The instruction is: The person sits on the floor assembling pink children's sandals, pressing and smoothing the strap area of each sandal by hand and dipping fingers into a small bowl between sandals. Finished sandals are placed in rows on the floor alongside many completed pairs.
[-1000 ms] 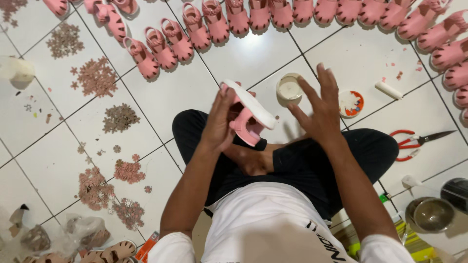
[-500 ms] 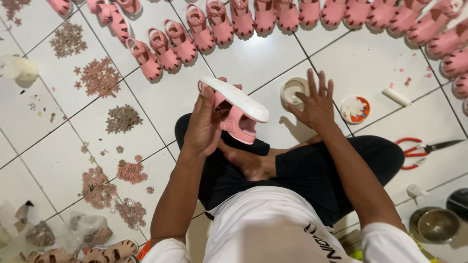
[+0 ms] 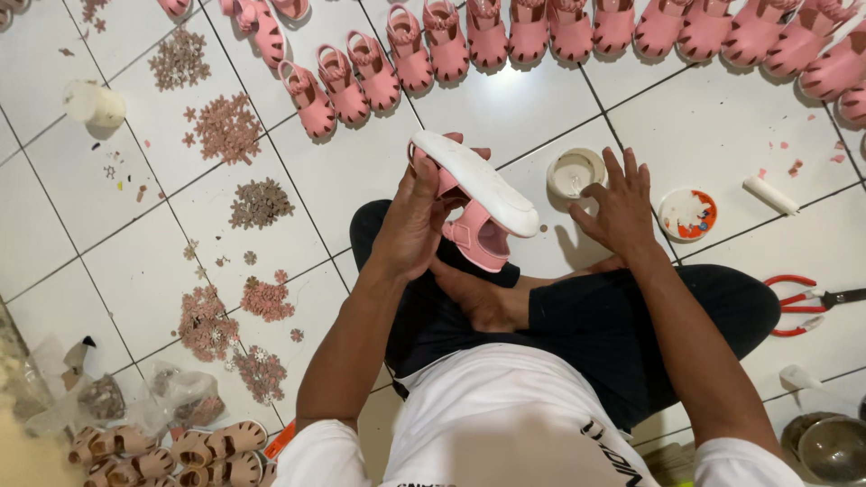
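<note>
I sit cross-legged on a white tiled floor. My left hand grips a small pink sandal turned on its side, its white sole facing up and to the right. My right hand is empty with fingers spread, hovering just right of the sandal, with fingertips close to a small white cup of glue. A round orange-rimmed lid lies to the right of that hand.
A curved row of pink sandals lines the far floor. Piles of small flower-shaped pieces lie at left. Red-handled scissors and a white stick lie at right. Tan sandals and plastic bags sit at bottom left, a metal bowl at bottom right.
My right hand has let go of the sandal and moved right toward the glue cup. My left hand has turned the sandal so its white sole faces up.
</note>
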Demonstrator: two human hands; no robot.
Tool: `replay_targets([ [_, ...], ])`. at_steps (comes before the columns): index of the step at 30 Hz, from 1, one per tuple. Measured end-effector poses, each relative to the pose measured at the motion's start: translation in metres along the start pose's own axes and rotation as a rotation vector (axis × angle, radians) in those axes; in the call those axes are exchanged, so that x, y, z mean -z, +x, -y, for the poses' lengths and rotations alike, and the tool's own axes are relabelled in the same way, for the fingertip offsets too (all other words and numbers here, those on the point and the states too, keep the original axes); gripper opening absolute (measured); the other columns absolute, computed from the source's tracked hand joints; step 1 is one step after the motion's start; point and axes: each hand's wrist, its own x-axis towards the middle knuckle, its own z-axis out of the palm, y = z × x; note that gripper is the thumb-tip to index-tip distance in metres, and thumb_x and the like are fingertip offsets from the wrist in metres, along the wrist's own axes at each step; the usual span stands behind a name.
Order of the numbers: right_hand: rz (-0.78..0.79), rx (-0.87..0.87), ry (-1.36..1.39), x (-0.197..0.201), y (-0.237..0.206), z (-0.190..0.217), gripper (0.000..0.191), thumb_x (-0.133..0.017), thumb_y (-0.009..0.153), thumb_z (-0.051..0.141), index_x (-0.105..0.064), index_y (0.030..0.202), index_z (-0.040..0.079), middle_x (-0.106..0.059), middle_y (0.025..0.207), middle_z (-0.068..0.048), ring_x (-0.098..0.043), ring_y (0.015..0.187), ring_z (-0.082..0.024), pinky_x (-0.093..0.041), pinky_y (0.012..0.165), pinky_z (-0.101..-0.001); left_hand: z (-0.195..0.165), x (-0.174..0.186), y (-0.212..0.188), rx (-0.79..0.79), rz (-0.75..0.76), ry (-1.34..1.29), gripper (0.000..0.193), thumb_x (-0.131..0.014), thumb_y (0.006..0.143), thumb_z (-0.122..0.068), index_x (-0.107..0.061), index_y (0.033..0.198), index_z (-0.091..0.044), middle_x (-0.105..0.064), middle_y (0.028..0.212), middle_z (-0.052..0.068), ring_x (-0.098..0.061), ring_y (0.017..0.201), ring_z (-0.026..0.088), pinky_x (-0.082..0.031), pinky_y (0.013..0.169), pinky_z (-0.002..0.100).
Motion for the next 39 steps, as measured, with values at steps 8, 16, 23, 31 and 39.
replay_targets([
  [8,-0.027,-0.097,0.447,0.082,-0.030,0.062,0.026,-0.076,0.091,0.026,-0.077,0.107,0.006,-0.058,0.144,-0.023,-0.051,0.135,-0.040,-0.042,0.109,-0.0508,0.010,-0.003,-0.002,0.012,0.014,-0.042,0.081,-0.052,0.097,-0.068,-0.037,0.149,-0.008,-0.059,0.140,0.018,-0.061,0.117,0.023,-0.051,0.103,0.041],
  [16,-0.220,0.306,0.547,0.184,-0.068,0.147,0.045,-0.067,0.079,-0.008,-0.072,0.123,0.001,-0.065,0.069,-0.008,-0.066,0.061,-0.020,-0.053,0.062,-0.0331,0.024,-0.014,0.001,-0.024,-0.020,-0.089,0.078,-0.065,0.097,-0.056,-0.038,0.146,-0.001,-0.060,0.136,0.020,-0.063,0.116,0.025,-0.054,0.102,0.041],
  [23,-0.227,0.408,0.190,0.188,-0.051,0.157,0.020,-0.076,0.078,0.004,-0.072,0.098,0.005,-0.062,0.064,-0.006,-0.062,0.054,-0.024,-0.047,0.052,-0.0379,0.022,-0.020,-0.004,-0.064,-0.019,-0.076,0.075,-0.069,0.098,-0.051,-0.038,0.146,-0.002,-0.060,0.134,0.020,-0.063,0.119,0.025,-0.054,0.105,0.042],
  [31,-0.145,0.432,0.045,0.190,-0.051,0.156,0.010,-0.077,0.083,0.015,-0.069,0.088,0.013,-0.061,0.065,-0.003,-0.062,0.055,-0.023,-0.047,0.054,-0.0367,0.023,-0.022,-0.004,-0.068,-0.015,-0.061,0.078,-0.071,0.096,-0.052,-0.039,0.146,-0.001,-0.060,0.134,0.019,-0.062,0.122,0.025,-0.053,0.107,0.043],
  [39,-0.186,0.458,-0.004,0.198,-0.053,0.160,0.020,-0.076,0.083,0.012,-0.073,0.103,0.013,-0.062,0.067,-0.002,-0.064,0.057,-0.020,-0.051,0.058,-0.0340,0.024,-0.022,-0.004,-0.078,0.002,-0.036,0.078,-0.069,0.097,-0.053,-0.038,0.148,-0.001,-0.060,0.137,0.021,-0.059,0.128,0.026,-0.052,0.111,0.042],
])
